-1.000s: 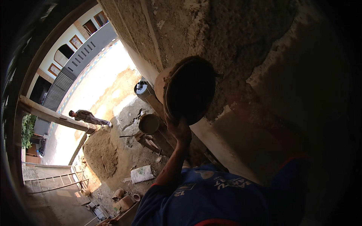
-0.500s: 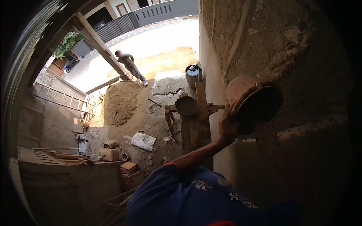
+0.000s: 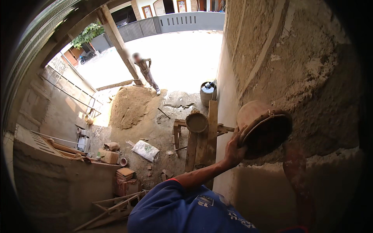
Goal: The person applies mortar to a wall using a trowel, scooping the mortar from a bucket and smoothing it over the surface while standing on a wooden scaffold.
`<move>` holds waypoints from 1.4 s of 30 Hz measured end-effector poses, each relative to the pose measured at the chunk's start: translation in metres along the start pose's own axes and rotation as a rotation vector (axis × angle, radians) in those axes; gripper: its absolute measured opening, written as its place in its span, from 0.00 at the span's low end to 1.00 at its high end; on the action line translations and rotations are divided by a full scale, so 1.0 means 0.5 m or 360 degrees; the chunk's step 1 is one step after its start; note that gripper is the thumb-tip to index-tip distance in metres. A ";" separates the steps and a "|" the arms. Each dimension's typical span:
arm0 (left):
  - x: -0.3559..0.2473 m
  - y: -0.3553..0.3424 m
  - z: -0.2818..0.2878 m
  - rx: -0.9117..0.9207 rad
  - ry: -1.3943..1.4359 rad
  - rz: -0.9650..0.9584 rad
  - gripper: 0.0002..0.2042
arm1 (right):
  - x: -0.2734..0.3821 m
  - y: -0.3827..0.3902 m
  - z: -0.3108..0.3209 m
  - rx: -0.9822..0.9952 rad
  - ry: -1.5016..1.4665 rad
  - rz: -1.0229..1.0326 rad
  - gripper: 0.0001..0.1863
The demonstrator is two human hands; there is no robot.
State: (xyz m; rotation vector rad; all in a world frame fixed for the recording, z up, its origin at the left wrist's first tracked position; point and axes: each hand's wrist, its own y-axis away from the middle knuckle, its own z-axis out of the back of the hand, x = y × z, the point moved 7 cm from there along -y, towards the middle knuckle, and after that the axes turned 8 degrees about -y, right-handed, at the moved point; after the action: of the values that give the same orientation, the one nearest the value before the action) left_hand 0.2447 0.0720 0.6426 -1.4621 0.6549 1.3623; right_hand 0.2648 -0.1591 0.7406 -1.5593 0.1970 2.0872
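Note:
My left hand (image 3: 235,150) grips the rim of a round, mortar-smeared bucket (image 3: 253,112), fingers on its outer side. The bucket is tipped sideways close to the rough wall (image 3: 311,81), its dark mouth turned toward me. My right forearm rises in shadow at the lower right. At its upper end my right hand (image 3: 293,155) is a dim blur beside the bucket's mouth and the wall; its fingers cannot be made out. Wet-looking plaster covers part of the wall around them.
Below, wooden planks on a trestle (image 3: 211,132) carry another bucket (image 3: 196,122). A water drum (image 3: 208,93) stands behind. A sand heap (image 3: 130,106), white sack (image 3: 145,150), tiles (image 3: 125,173) and ladder (image 3: 72,91) lie leftward. Another person (image 3: 147,72) stands near the post (image 3: 118,42).
My view has shifted, so the scene sits differently in the picture. The bucket is still in my left hand, with its mouth turned more toward me. My right forearm shows more clearly.

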 end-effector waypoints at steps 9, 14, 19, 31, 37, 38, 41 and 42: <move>0.001 -0.032 0.022 0.0002 0.0390 0.0354 0.30 | -0.059 -0.157 0.017 0.0649 -0.0925 -0.0415 0.07; -0.010 -0.032 -0.006 -0.0033 0.0356 0.0288 0.24 | -0.042 -0.146 -0.003 0.0708 -0.0952 -0.0297 0.16; -0.022 -0.023 0.018 -0.0056 0.0294 0.0160 0.26 | 0.016 -0.119 -0.039 0.0535 -0.1282 -0.0237 0.25; -0.007 -0.014 0.005 0.0182 -0.0063 -0.0004 0.31 | 0.191 0.009 -0.144 -0.0095 -0.2630 -0.0541 0.19; -0.007 -0.027 -0.006 0.0139 0.0300 -0.0042 0.28 | 0.213 -0.045 -0.099 0.0187 -0.3461 -0.1127 0.25; -0.020 -0.033 -0.013 0.0159 0.0318 -0.0055 0.28 | 0.191 -0.040 -0.098 0.0184 -0.3378 -0.1149 0.24; -0.038 -0.061 -0.017 0.0024 0.0496 0.0109 0.22 | 0.095 -0.031 -0.080 0.0192 -0.3189 -0.1230 0.23; -0.032 -0.065 -0.015 -0.0025 0.0553 0.0117 0.23 | 0.066 -0.027 -0.078 0.0257 -0.3116 -0.1254 0.22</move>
State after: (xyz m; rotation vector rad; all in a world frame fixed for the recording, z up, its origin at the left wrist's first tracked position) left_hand 0.2729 0.0731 0.6666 -1.7208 0.9277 1.1785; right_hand 0.2977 -0.1532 0.6997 0.8138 -0.7595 1.8408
